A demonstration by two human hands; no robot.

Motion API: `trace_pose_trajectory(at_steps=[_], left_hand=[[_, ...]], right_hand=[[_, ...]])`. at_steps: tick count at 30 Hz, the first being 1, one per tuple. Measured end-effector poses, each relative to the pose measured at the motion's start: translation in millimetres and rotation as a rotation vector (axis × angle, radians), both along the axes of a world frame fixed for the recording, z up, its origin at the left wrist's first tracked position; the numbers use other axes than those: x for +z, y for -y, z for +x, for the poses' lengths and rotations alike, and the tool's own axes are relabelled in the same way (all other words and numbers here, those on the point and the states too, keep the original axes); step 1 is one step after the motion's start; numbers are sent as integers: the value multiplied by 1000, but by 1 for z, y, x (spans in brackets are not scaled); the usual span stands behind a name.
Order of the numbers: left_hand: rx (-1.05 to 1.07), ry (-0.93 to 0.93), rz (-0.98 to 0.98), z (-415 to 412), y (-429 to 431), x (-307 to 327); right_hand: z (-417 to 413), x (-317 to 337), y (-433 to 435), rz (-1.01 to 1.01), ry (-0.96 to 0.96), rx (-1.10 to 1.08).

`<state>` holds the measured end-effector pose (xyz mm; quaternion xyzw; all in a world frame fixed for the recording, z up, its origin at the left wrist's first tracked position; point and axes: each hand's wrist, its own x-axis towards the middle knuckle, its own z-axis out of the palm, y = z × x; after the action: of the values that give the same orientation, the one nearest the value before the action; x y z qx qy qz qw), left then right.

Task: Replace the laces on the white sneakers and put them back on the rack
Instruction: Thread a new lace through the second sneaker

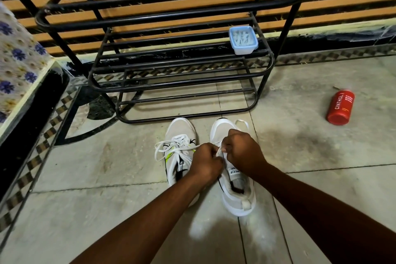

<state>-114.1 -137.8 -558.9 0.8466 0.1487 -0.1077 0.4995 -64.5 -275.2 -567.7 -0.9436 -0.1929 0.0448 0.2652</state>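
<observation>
On the floor near the rack [182, 83], the left hand [204, 162] and right hand [243, 150] each pinch the right sneaker's [237, 197] lace [223, 155]. The 2 hands hold something limp and light, probably easiest to grip near its tip.

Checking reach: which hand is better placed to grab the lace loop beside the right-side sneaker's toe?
Probably right. The right hand sits beside the lace loop; the left hand is farther, across the sneaker.

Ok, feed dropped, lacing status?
Left hand, right hand pinch lace on right sneaker. Left sneaker laced, ends loose. Rack ahead, box on one shelf.
</observation>
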Motion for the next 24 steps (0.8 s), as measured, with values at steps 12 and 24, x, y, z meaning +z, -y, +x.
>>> trace_pose_trajectory(at_steps=[12, 24], left_hand=[[-110, -33, 10, 4, -2, 18], [-63, -66, 24, 3, -1, 21]], right_hand=[[9, 3, 16, 54, 63, 92], [0, 0, 9, 232, 11, -10]])
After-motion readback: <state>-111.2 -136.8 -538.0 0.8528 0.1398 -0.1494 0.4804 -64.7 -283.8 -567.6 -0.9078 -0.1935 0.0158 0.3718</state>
